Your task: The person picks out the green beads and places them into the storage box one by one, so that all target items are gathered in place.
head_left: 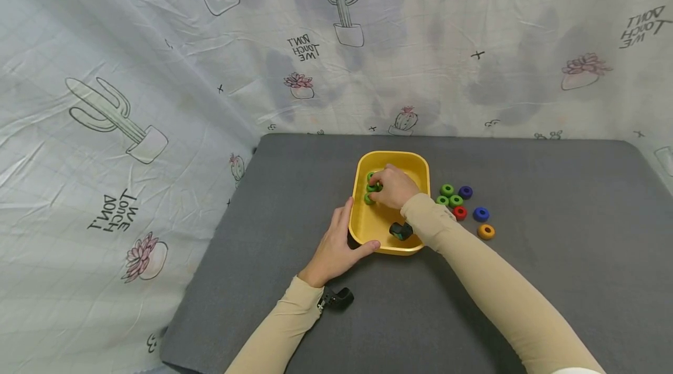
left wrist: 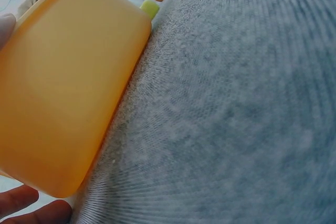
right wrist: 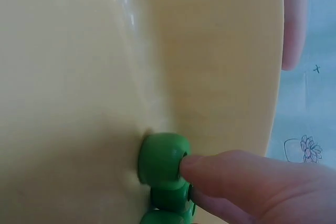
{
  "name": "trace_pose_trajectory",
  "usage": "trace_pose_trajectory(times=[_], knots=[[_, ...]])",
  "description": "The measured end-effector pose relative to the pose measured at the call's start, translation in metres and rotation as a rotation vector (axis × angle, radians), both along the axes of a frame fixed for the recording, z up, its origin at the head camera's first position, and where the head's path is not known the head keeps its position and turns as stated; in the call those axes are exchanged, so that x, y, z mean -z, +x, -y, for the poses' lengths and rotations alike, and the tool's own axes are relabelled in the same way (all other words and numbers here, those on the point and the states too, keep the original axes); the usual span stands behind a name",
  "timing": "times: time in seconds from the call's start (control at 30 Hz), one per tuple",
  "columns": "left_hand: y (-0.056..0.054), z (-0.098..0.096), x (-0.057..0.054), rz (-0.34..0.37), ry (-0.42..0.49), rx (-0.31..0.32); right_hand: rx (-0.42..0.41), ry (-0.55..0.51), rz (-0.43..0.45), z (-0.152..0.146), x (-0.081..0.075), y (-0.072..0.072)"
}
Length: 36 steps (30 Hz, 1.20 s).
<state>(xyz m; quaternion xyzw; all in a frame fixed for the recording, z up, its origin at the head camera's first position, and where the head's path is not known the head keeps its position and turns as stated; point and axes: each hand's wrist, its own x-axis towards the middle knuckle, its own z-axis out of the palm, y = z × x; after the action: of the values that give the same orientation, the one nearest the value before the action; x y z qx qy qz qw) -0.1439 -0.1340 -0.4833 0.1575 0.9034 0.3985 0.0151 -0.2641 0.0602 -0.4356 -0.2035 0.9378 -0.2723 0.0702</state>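
Observation:
A yellow plastic bin (head_left: 377, 225) stands on the grey table. My left hand (head_left: 333, 248) grips its near left corner, thumb on the front rim and fingers along the left wall. Inside the bin, my right hand (head_left: 395, 188) reaches to the left side, where several green beads (head_left: 369, 198) lie in a row along the wall. In the right wrist view, the thumb (right wrist: 226, 174) presses at the hole of the end green bead (right wrist: 160, 158). The other fingers bend round the far end of the row, partly hidden.
Right of the bin lie several loose beads: green ones (head_left: 455, 201), a purple one (head_left: 465, 192), a red one (head_left: 460, 213), a blue one (head_left: 481, 214) and an orange one (head_left: 486, 232). A cactus-print cloth (head_left: 436, 70) hangs behind the grey table (head_left: 557, 210).

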Motion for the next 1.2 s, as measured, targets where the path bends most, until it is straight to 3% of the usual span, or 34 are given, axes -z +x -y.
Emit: trace_pose_trajectory(times=[0.37, 0.7, 1.0, 1.2], knots=[[0.000, -0.001, -0.001, 0.013, -0.005, -0.007, 0.019, -0.040, 0.007, -0.007, -0.003, 0.001], [0.001, -0.001, -0.002, 0.034, -0.001, -0.022, 0.086, -0.198, 0.033, -0.041, -0.027, 0.006], [0.001, -0.001, -0.001, 0.041, -0.008, -0.021, 0.154, -0.281, -0.001, -0.089, -0.044, 0.027], [0.001, -0.001, 0.001, 0.024, -0.003, -0.018, 0.191, -0.292, 0.003, -0.124, -0.046, 0.043]])
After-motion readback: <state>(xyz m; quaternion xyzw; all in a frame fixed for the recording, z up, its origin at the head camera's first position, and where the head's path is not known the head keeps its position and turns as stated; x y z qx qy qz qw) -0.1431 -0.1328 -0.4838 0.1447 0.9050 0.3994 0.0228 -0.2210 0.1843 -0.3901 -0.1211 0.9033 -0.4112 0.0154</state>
